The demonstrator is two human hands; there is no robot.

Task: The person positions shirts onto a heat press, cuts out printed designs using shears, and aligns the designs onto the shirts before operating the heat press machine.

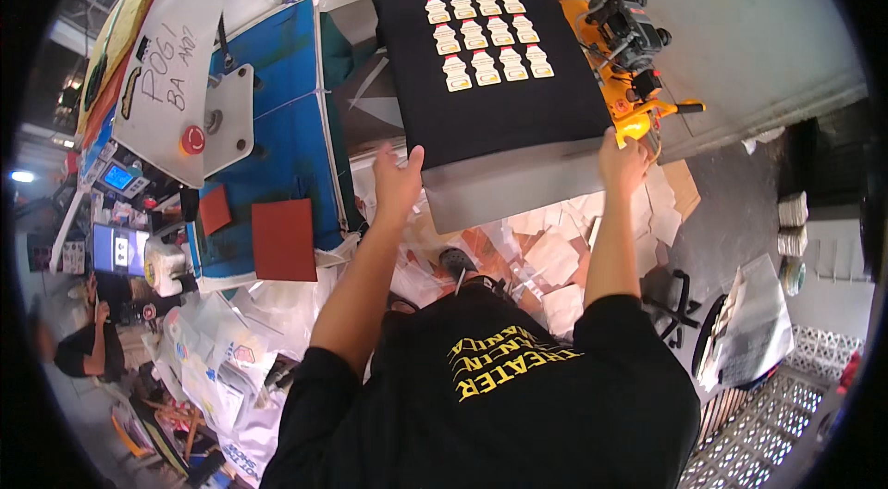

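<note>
Reaching forward over a grey board [518, 188], the person has both hands at the near edge of a black shirt [499, 100] that lies spread flat on top of it. The left hand [400, 176] sits at the shirt's near left corner with its fingers spread apart and the thumb up against the cloth; whether it pinches the fabric or only presses on it cannot be told. The right hand [622, 160] is at the near right corner, its fingers curled on the shirt's edge, and again a real grip cannot be made out. On the far half of the shirt, twelve small cream and yellow patches [487, 40] lie in a neat grid, each with a dab of red at its top. Just right of the board stands an orange tool with a black motor [634, 54]. To the left, a blue table [277, 119] carries two dark red pads [285, 239], and a white metal panel with a red round button [192, 139] leans over its far left side. White paper sheets [555, 258] litter the floor beneath the board, and a black office chair [680, 304] stands to the near right
</note>
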